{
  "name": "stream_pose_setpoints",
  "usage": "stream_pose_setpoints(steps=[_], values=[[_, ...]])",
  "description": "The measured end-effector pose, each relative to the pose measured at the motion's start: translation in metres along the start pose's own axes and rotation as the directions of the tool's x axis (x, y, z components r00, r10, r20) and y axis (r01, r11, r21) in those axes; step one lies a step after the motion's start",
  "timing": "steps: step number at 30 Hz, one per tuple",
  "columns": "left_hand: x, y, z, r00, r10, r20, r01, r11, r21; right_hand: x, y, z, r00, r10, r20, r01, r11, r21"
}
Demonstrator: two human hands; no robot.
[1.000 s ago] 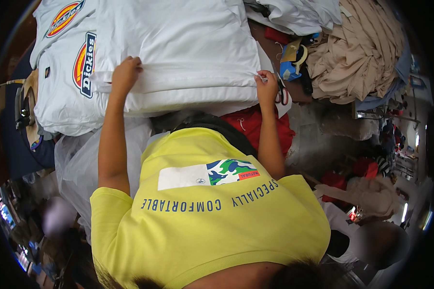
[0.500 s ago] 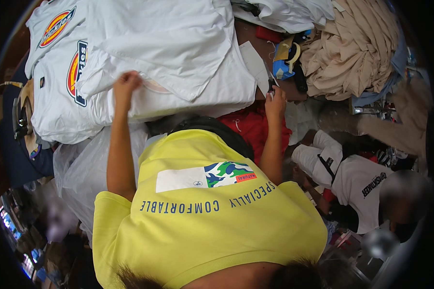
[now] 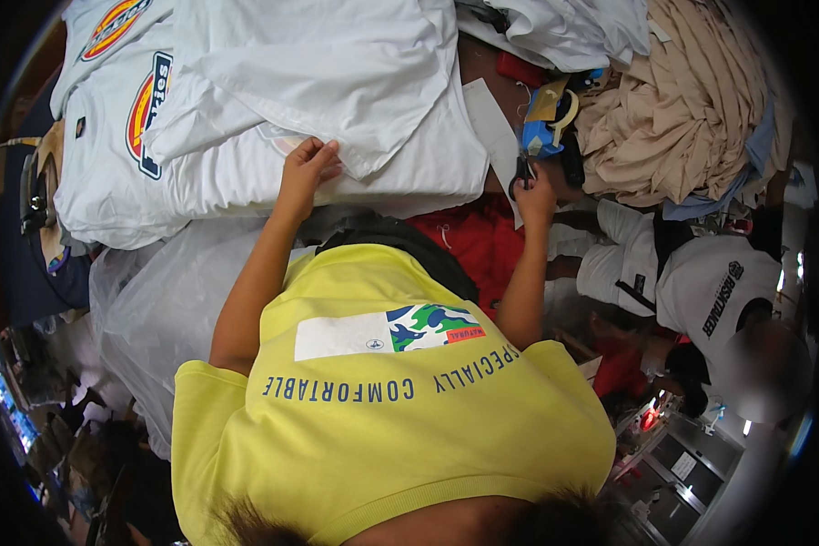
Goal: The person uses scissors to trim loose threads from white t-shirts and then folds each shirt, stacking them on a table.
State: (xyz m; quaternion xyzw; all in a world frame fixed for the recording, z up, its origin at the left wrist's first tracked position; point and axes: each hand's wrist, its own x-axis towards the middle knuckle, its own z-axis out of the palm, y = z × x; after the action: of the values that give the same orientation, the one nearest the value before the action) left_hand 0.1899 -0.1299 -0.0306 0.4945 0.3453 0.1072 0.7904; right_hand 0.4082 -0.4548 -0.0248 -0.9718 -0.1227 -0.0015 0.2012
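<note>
Presently: white shirt [image 3: 346, 100] and scissors [image 3: 521, 174]

Your left hand [image 3: 311, 169]: fingertips at the shirt's hem; pinched or apart, cannot tell. Your right hand [image 3: 538, 194]: clamped around the scissors' black handles, beside white paper [image 3: 490, 116]. Shirt: spread over stacked white garments [image 3: 232, 193], near corner pointing toward you.

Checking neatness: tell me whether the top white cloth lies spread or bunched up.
Spread, though askew: the top white cloth lies broadly over the pile, its near edge slanting to a corner beside the left hand.
</note>
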Motion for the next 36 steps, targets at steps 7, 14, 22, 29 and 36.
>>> stream_pose_setpoints(steps=[7, 14, 22, 29, 36], values=[[-0.014, -0.012, 0.019, 0.99, -0.094, 0.109, 0.09, 0.995, 0.04, -0.034, -0.051, -0.025, 0.934, -0.155, 0.321, -0.106, 0.74, 0.664], [-0.02, -0.01, 0.029, 0.997, 0.048, 0.059, -0.037, 0.985, -0.17, -0.078, -0.099, 0.006, 0.801, -0.403, 0.443, 0.08, 0.806, 0.587], [-0.023, -0.014, 0.026, 0.994, -0.036, 0.106, 0.059, 0.973, -0.224, -0.074, -0.13, 0.0, 0.736, -0.443, 0.513, 0.22, 0.872, 0.437], [-0.025, -0.014, 0.026, 0.995, -0.034, 0.09, 0.052, 0.978, -0.201, -0.072, -0.138, 0.004, 0.709, -0.458, 0.536, 0.236, 0.87, 0.433], [-0.021, -0.015, 0.027, 0.997, -0.067, 0.048, 0.078, 0.952, -0.297, -0.075, -0.122, 0.012, 0.723, -0.461, 0.515, 0.205, 0.855, 0.477]])
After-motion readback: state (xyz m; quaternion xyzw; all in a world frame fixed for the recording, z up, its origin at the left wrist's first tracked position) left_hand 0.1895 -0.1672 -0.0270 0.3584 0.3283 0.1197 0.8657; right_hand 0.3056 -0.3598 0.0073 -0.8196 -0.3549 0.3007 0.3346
